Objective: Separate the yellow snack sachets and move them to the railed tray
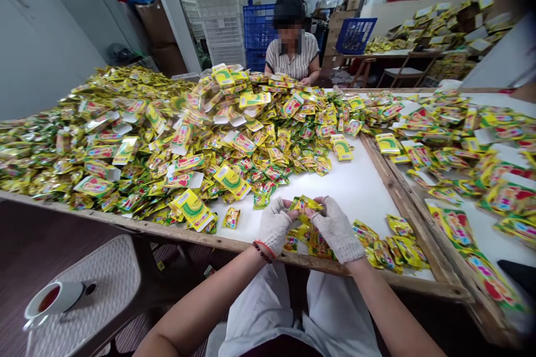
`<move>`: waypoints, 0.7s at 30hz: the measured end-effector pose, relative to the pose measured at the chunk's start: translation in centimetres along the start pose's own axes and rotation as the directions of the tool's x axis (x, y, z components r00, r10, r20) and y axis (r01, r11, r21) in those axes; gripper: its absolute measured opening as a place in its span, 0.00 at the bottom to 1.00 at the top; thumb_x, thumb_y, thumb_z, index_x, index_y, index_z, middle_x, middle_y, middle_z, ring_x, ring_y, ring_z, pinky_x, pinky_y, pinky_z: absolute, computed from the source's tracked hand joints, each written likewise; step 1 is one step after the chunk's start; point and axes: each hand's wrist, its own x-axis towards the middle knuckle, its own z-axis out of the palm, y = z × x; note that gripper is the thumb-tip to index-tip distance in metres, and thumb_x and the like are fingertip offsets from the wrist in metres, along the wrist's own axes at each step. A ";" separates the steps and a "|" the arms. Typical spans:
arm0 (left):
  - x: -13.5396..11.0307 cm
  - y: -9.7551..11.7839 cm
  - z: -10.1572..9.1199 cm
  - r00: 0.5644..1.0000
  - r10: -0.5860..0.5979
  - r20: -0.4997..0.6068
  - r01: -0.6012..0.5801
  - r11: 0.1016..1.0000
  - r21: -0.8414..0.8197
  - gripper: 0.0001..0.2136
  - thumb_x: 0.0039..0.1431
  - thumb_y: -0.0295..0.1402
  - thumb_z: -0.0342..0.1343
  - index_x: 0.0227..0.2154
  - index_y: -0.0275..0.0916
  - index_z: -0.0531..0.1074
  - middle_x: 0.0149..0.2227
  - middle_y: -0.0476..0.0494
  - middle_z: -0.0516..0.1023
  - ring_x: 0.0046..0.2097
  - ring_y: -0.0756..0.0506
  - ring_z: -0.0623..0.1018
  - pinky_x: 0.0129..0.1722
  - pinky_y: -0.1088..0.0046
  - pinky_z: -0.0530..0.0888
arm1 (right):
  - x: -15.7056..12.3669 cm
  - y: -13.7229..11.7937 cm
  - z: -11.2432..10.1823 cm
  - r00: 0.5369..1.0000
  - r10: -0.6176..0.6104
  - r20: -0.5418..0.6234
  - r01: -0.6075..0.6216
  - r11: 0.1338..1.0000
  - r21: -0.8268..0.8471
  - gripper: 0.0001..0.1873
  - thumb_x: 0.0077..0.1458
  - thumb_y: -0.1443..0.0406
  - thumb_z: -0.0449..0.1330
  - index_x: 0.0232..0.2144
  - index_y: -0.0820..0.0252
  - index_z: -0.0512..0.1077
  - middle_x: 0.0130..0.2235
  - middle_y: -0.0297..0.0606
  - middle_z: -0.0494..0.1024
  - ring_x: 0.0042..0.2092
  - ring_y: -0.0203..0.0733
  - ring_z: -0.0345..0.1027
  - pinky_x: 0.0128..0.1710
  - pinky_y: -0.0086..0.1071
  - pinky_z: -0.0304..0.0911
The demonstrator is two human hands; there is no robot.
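Both my hands wear white fingerless knit gloves and meet near the table's front edge. My left hand [276, 223] and my right hand [335, 226] grip yellow sachets [305, 205] between them, fingers closed on either side. How many they hold I cannot tell. Below my hands more yellow sachets [319, 244] lie on the white tabletop [352, 178]. Right of my right hand is a loose group of sachets [393, 248]. A single sachet [231, 217] lies left of my left hand, close to a yellow box with a green curve [192, 209].
A large heap of sachets and small boxes [167, 139] covers the table's left and back. A wooden divider [402, 195] separates more packets [456, 223] on the right. Across the table sits a co-worker [293, 56]. At lower left a stool [104, 279] bears a cup [54, 298].
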 end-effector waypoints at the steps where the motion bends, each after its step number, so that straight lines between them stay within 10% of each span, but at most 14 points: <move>1: 0.1 -0.2 -0.1 1.000 0.007 0.010 -0.007 0.999 0.036 0.15 0.42 0.30 0.65 0.33 0.37 0.65 0.30 0.49 0.74 0.31 0.50 0.76 0.35 0.71 0.76 | 0.0 0.0 0.1 1.000 -0.028 0.014 0.028 1.000 0.008 0.24 0.50 0.52 0.57 0.44 0.62 0.67 0.37 0.43 0.78 0.36 0.46 0.73 0.34 0.35 0.67; 5: 0.4 1.8 -2.0 0.968 0.122 0.220 -0.226 0.806 0.548 0.10 0.53 0.31 0.56 0.39 0.38 0.67 0.38 0.43 0.75 0.40 0.46 0.77 0.44 0.64 0.75 | 0.1 -0.1 -0.1 0.993 -0.029 0.116 0.020 0.997 0.078 0.22 0.51 0.52 0.55 0.42 0.63 0.70 0.40 0.46 0.79 0.43 0.50 0.73 0.40 0.37 0.68; 8: 1.1 6.1 -4.7 0.870 0.203 0.450 -0.471 0.070 0.879 0.22 0.51 0.24 0.54 0.52 0.41 0.65 0.55 0.36 0.69 0.58 0.39 0.68 0.58 0.53 0.64 | 0.0 0.3 -0.5 0.994 0.014 0.104 -0.022 0.997 0.074 0.21 0.52 0.55 0.56 0.44 0.61 0.70 0.35 0.42 0.80 0.39 0.48 0.74 0.38 0.35 0.68; 10: 2.1 9.5 -6.9 0.855 0.201 0.479 -0.368 -0.414 0.832 0.29 0.50 0.22 0.54 0.56 0.43 0.62 0.63 0.34 0.59 0.66 0.32 0.54 0.62 0.41 0.49 | 0.0 0.6 -0.8 0.993 0.002 0.116 -0.011 0.996 0.084 0.19 0.52 0.57 0.57 0.44 0.60 0.70 0.33 0.39 0.79 0.35 0.45 0.74 0.35 0.34 0.68; 12: 3.4 12.3 -8.7 0.872 0.199 0.448 -0.226 -0.648 0.728 0.24 0.54 0.23 0.51 0.55 0.40 0.64 0.64 0.31 0.57 0.67 0.29 0.49 0.60 0.36 0.42 | -0.1 0.8 -1.0 0.991 -0.013 0.130 -0.003 0.992 0.124 0.19 0.53 0.57 0.56 0.45 0.60 0.70 0.32 0.38 0.79 0.33 0.44 0.74 0.33 0.34 0.68; 16: 4.4 14.4 -9.9 0.847 0.206 0.491 -0.173 -0.766 0.619 0.16 0.59 0.23 0.44 0.49 0.37 0.68 0.53 0.31 0.68 0.61 0.33 0.62 0.60 0.43 0.49 | -0.3 0.7 -1.0 0.990 0.013 0.138 -0.045 0.972 0.231 0.22 0.52 0.57 0.58 0.48 0.61 0.69 0.38 0.40 0.80 0.34 0.43 0.74 0.33 0.34 0.70; 21: 1.9 10.3 -8.0 0.856 0.091 0.509 -0.299 -0.716 0.631 0.10 0.61 0.33 0.48 0.44 0.38 0.67 0.38 0.39 0.72 0.41 0.40 0.72 0.43 0.59 0.65 | -0.4 0.6 -0.9 0.992 0.005 0.128 -0.042 0.957 0.286 0.23 0.52 0.57 0.58 0.48 0.63 0.69 0.43 0.42 0.79 0.42 0.46 0.74 0.40 0.35 0.71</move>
